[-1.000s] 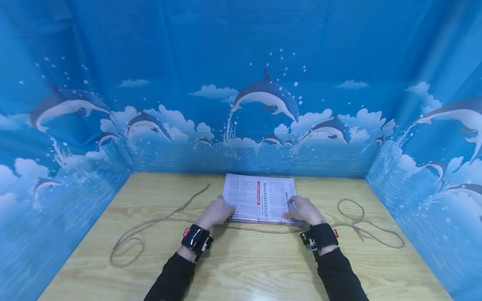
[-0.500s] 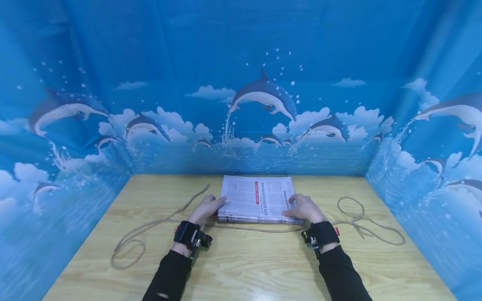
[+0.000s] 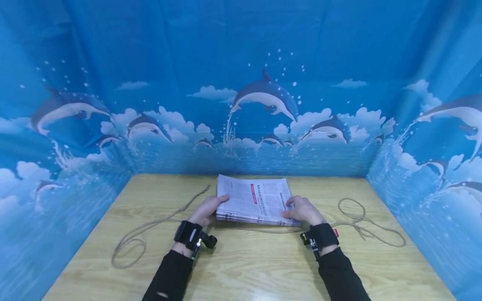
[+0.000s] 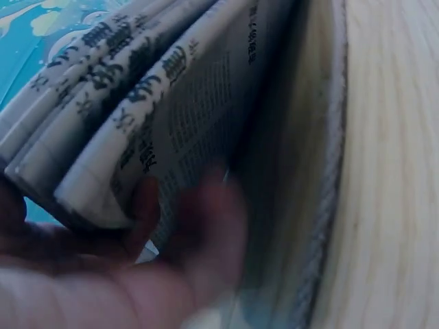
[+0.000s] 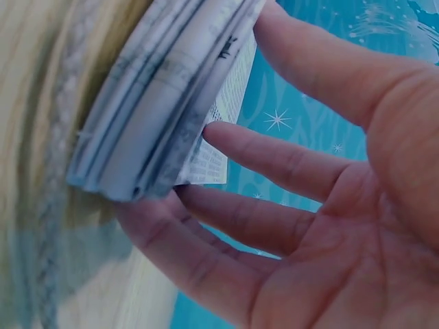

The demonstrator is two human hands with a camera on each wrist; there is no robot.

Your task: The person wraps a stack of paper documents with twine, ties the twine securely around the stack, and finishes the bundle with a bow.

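A folded stack of newspapers (image 3: 250, 200) lies at the back middle of the table, its left end raised a little. My left hand (image 3: 206, 211) grips that end, thumb on top; in the left wrist view its fingers (image 4: 219, 233) reach beneath the layered newspapers (image 4: 164, 89). At the other end, my right hand (image 3: 304, 210) holds the corner and right edge between thumb and fingers, with one finger under the stack in the right wrist view. A thin braided rope (image 3: 352, 224) runs across the table below the stack, seen close in the left wrist view as a grey cord (image 4: 335, 137).
Loose rope loops (image 3: 129, 240) spread on the wooden table (image 3: 248, 267) to the left, and another tangle lies to the right. A blue dolphin-print curtain (image 3: 241, 159) closes off the back and both sides, near the stack's far edge.
My left hand has shifted left to the stack's end and now lifts it, so the stack tilts. The newspapers have slid slightly left. My right hand stays nearly in place.
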